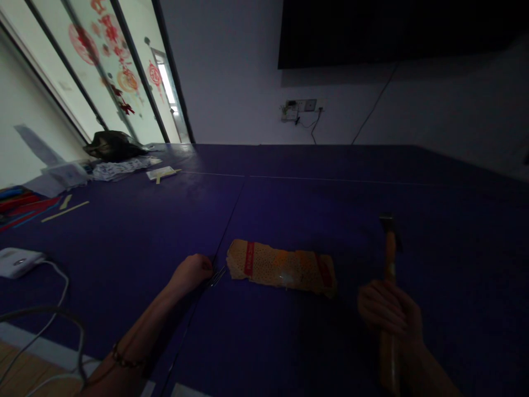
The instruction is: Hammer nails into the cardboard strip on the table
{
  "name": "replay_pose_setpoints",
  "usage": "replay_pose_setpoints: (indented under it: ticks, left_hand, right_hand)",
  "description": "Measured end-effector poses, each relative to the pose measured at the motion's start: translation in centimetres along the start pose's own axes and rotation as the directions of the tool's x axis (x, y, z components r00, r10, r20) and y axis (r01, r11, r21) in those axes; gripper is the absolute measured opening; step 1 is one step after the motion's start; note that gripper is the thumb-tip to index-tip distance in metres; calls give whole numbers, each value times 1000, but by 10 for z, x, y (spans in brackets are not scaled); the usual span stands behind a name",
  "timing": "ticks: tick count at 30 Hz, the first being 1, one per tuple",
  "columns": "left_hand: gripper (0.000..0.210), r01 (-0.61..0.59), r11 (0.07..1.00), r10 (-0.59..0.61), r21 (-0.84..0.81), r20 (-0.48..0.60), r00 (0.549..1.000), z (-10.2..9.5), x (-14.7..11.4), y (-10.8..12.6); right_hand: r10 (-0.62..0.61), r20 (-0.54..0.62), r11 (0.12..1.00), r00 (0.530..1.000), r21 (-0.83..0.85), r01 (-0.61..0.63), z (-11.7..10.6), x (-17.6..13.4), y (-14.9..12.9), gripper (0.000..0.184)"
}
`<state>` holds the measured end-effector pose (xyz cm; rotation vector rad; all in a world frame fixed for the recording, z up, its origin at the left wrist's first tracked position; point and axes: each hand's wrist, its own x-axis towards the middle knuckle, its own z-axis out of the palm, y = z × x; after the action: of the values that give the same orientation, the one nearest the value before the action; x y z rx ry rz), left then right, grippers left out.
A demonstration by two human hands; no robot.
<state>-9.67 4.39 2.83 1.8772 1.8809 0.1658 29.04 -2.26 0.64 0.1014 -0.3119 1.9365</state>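
Observation:
My right hand (384,309) is wrapped around the wooden handle of a hammer (390,253), its dark metal head pointing up and away from me. Over on the left, my left hand (194,273) is closed at several thin metal nails (218,276) lying on the purple tabletop; its fingertips are too dark to show what they pinch. Between the hands lies a flat brown board-like piece (268,264), dotted with many small holes and crossed by red printed tape near both ends. Neither hand touches it.
A white device (19,262) with a cable sits at the left edge. Red and blue strips (28,207), papers (119,168) and a black bag (111,144) lie farther back on the left. Behind the purple table (330,209) are a wall socket (303,106) and a dark screen (372,33).

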Motion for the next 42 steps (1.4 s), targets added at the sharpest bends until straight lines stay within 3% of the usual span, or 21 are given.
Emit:
replay_pose_setpoints:
  ticks: [3, 7, 12, 18, 23, 29, 34, 38, 42]
  left_hand:
    - [17, 32, 999, -32, 18, 9, 999, 0, -1, 3]
    - [17, 10, 1000, -10, -12, 20, 1000, -1, -1, 4]
    - [15, 0, 972, -9, -234, -37, 999, -11, 2, -3]
    - [21, 36, 771, -9, -636, 46, 999, -19, -9, 3]
    - [27, -14, 614, 63, -789, 32, 998, -9, -13, 18]
    - [29, -123, 516, 109, -848, -78, 991, 7, -10, 25]
    - [33, -144, 443, 147, -885, -87, 985, 14, -12, 27]
    - [44, -144, 447, 183, -883, -67, 981, 18, -11, 30]
    - [51, -186, 470, 242, -863, -76, 967, 25, -9, 46]
  right_hand:
    - [29, 69, 997, 997, 71, -34, 4, 1, 2, 41]
    - [22, 50, 999, 999, 49, -25, 11, 3, 6, 44]
    - [55, 64, 996, 996, 68, -59, 10, 3, 6, 43]
    - [72, 61, 991, 996, 107, -78, 5, 2, 4, 38]
    - [118, 57, 989, 991, 80, -123, 4, 3, 3, 39]
    - [159, 66, 985, 985, 62, -163, 7, 6, 8, 37]
    - [194, 82, 981, 978, -2, -195, 6, 8, 11, 40]
    - [228, 152, 974, 962, -39, -224, 3, 12, 13, 42]
    - [263, 137, 964, 955, -71, -256, 2, 16, 16, 44]
